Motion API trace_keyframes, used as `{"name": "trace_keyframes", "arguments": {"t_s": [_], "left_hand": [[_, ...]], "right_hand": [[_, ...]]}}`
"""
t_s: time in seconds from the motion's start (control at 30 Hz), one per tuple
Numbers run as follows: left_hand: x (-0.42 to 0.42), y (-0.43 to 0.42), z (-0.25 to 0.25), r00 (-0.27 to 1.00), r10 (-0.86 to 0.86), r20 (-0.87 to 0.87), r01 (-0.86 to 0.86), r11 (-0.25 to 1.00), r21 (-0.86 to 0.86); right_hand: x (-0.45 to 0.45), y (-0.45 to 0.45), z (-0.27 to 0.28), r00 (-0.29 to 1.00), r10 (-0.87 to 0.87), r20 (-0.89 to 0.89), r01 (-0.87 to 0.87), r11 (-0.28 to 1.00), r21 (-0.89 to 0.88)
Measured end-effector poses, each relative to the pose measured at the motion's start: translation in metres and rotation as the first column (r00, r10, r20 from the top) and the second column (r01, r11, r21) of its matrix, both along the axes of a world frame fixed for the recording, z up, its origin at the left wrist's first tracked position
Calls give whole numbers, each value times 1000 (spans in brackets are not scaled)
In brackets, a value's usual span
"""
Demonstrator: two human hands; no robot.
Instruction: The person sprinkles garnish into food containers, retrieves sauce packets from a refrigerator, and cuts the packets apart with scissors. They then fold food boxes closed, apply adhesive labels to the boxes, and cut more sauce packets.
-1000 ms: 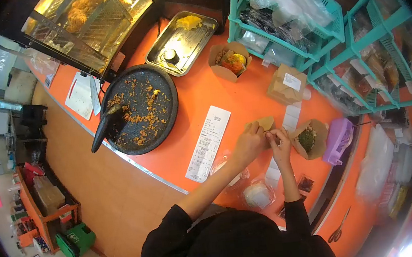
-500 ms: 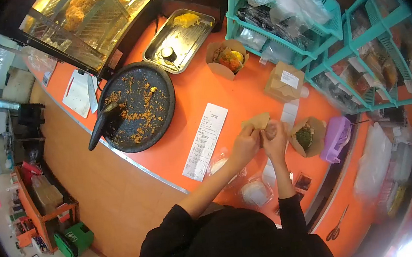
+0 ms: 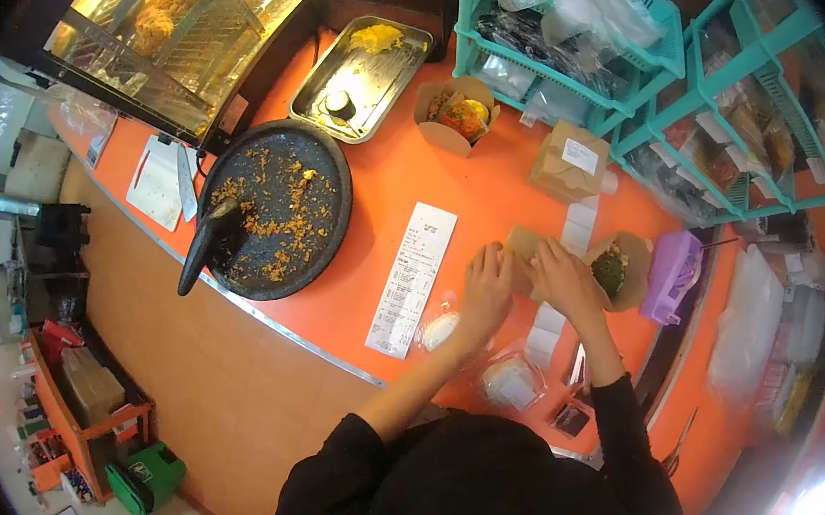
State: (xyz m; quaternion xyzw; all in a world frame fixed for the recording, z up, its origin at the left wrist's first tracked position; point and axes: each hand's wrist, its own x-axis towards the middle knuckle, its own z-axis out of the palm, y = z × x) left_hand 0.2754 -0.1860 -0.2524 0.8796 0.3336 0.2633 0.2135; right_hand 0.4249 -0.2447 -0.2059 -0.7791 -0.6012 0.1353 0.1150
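Between my two hands is a piece of brown kraft cardboard, perhaps a small food box; its full shape is hidden by my fingers. My left hand grips its left side with bent fingers. From the right, my right hand has its fingers closed on the near edge. Just right of that hand stands an open kraft box with green food in it. A long printed receipt lies to the left, and two clear plastic-wrapped tubs sit below my wrists.
A black stone mortar with a pestle stands at left. Behind are a metal tray, an open kraft box with food, a closed labelled box and teal racks. A purple holder and scissors lie at right.
My hands have moved apart, the left one leftward and the right one rightward. The brown cardboard has shifted slightly right and now sits lower between my fingers.
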Motion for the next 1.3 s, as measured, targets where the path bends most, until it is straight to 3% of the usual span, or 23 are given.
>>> {"name": "trace_keyframes", "arguments": {"t_s": [0.13,0.2,0.33,0.4,0.47,0.73,0.87,0.93,0.97,1.0,1.07,1.13,1.2,1.3], "left_hand": [[12,30,16,997,76,24,-77,996,50],[22,30,19,996,14,92,-15,1000,7],[36,21,14,970,-42,240,83,984,-161],[39,23,8,961,0,275,74,963,-259],[42,24,4,950,48,309,70,931,-358],[46,20,11,995,-65,79,70,995,-64],[40,26,1,989,-97,112,102,994,-36],[37,34,-4,993,-112,39,112,993,-19],[34,39,0,993,-114,42,115,993,-15],[30,47,4,995,-65,76,66,998,-13],[26,69,10,993,-12,117,12,1000,-2],[26,98,13,941,273,199,-278,961,-1],[35,125,31,949,254,186,-255,967,-22],[49,162,30,956,237,174,-229,971,-64]], "right_hand": [[7,12,-3,995,-56,-81,65,992,111],[1,18,-2,858,-348,-378,387,922,28],[-1,14,-44,739,-428,-521,565,815,132],[1,12,-51,664,-353,-660,597,781,184],[1,10,-48,658,-377,-652,601,784,154],[3,14,-49,634,-423,-647,611,787,85],[3,13,-47,680,-392,-620,565,819,102],[-1,12,-33,686,-406,-603,557,827,78],[-2,11,-26,759,-444,-476,509,861,9],[-2,12,-18,822,-458,-338,465,883,-64],[-4,16,-5,842,-442,-308,438,895,-86],[-6,29,10,862,-424,-278,409,906,-111],[-11,59,28,849,-323,-418,407,904,128],[-7,104,53,862,-256,-438,330,939,99]]}}
